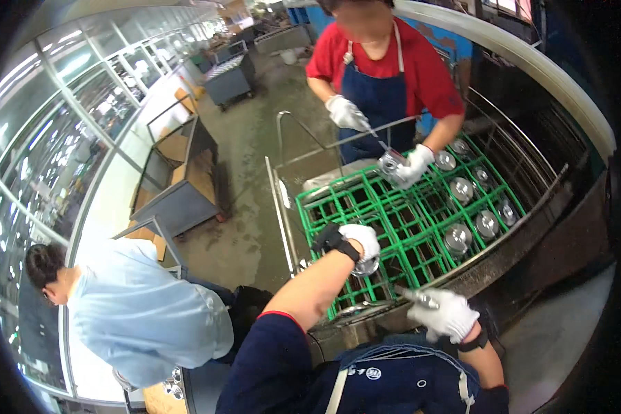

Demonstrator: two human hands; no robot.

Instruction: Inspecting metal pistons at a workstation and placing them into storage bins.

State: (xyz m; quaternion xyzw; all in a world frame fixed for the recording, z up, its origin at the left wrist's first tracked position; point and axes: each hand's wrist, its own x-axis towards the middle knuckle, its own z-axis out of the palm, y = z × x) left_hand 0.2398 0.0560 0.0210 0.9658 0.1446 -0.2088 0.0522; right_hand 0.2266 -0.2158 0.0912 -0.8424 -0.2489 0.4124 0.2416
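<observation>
My left hand, in a white glove, is closed on a shiny round metal part over the near left of a green wire rack. My right hand, also gloved, is closed around a slim metal tool just outside the rack's near edge. The tool's tip points left toward the rack; its exact kind cannot be made out. Several similar shiny round parts sit in the compartments at the rack's right side.
Across the rack a co-worker in a red shirt holds a thin tool and a shiny part. Another person in light blue bends at the left. A grey cart and a bin stand on the floor.
</observation>
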